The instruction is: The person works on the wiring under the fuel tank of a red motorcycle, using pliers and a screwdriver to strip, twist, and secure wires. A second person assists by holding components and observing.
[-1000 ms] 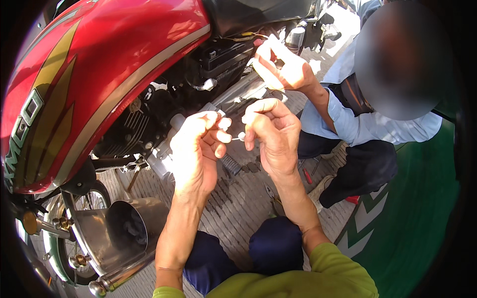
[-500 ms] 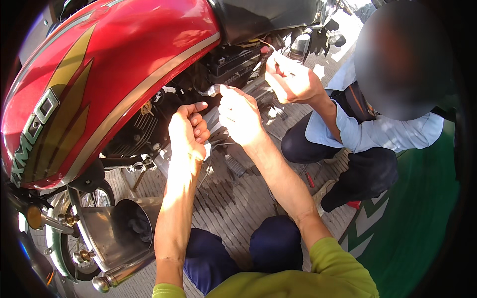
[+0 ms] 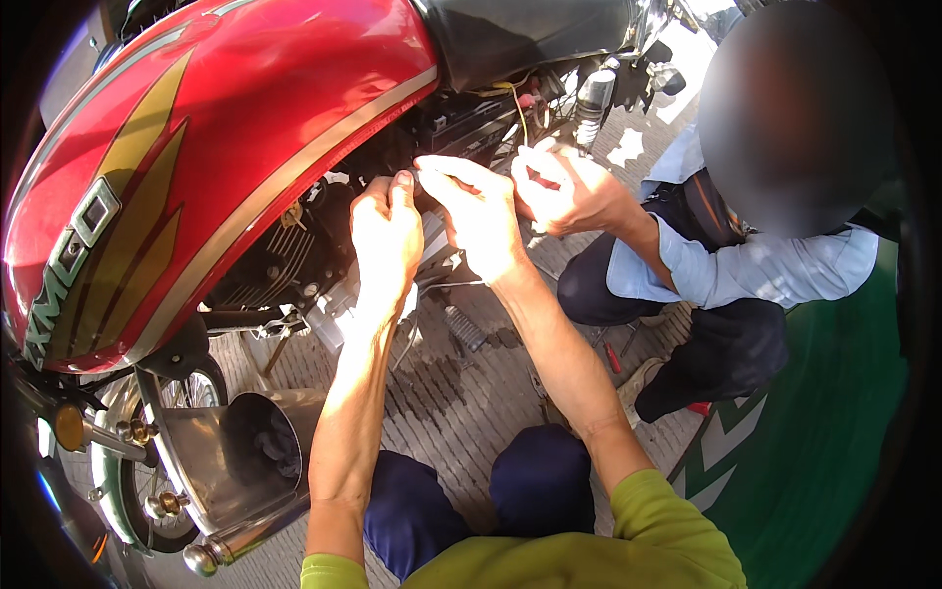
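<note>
Both of my hands are at the open side of a red motorcycle (image 3: 285, 128), below the tank's rear edge and the seat. My left hand (image 3: 389, 231) has its fingers curled and its thumb pressed against them. My right hand (image 3: 481, 216) is beside it, fingertips bunched close to the left thumb. Whatever lies between the fingertips is too small and hidden to name. Just behind them sits a black battery (image 3: 466, 131). To the right, a co-worker's hand (image 3: 581, 191) pinches the end of a thin yellow wire (image 3: 523, 116) hanging from under the seat (image 3: 535, 39).
A co-worker in a light blue shirt (image 3: 775, 263) crouches close on my right. The finned engine (image 3: 265, 267) is left of my hands, with a metal leg guard (image 3: 201, 471) below. A ribbed footpeg (image 3: 464, 328) sticks out over the floor. A red-handled tool (image 3: 612, 357) lies there.
My left hand has risen and turned, its thumb now meeting the fingers. My right hand has shifted slightly left; the silvery piece at its fingertips is now hidden. The co-worker's hand has lowered, drawing the wire down.
</note>
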A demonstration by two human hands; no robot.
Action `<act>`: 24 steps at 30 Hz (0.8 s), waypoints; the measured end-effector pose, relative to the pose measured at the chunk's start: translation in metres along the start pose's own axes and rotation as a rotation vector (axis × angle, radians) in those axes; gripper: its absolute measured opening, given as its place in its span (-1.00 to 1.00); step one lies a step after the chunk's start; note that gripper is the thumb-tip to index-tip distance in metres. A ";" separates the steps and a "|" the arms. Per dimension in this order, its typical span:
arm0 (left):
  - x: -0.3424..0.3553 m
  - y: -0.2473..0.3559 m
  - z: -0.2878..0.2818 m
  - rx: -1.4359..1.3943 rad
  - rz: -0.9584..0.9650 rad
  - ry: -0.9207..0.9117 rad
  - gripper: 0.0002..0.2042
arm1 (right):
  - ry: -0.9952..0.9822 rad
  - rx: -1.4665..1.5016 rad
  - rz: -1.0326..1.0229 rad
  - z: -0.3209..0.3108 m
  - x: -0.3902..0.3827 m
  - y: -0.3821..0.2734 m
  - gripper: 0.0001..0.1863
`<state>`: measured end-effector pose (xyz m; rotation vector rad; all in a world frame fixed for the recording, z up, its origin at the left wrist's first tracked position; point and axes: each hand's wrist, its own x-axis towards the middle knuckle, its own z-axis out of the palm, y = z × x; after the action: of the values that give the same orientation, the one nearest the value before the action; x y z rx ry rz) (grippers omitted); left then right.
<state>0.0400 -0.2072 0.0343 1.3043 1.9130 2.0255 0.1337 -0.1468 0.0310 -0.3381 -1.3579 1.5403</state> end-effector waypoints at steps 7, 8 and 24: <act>-0.006 0.012 0.012 -0.213 -0.050 0.058 -0.71 | 0.074 -0.284 -0.506 -0.007 0.019 0.021 -0.88; -0.006 0.023 0.010 -0.124 -0.155 0.063 -0.62 | 0.080 -0.404 -0.472 -0.008 0.018 0.016 -0.89; 0.021 -0.004 0.047 0.006 0.245 -0.203 -0.77 | -0.079 -0.411 -0.526 -0.055 0.054 0.000 -0.82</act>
<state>0.0533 -0.1571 0.0356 1.7470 1.7464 1.8967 0.1506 -0.0714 0.0336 -0.1491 -1.6654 0.8464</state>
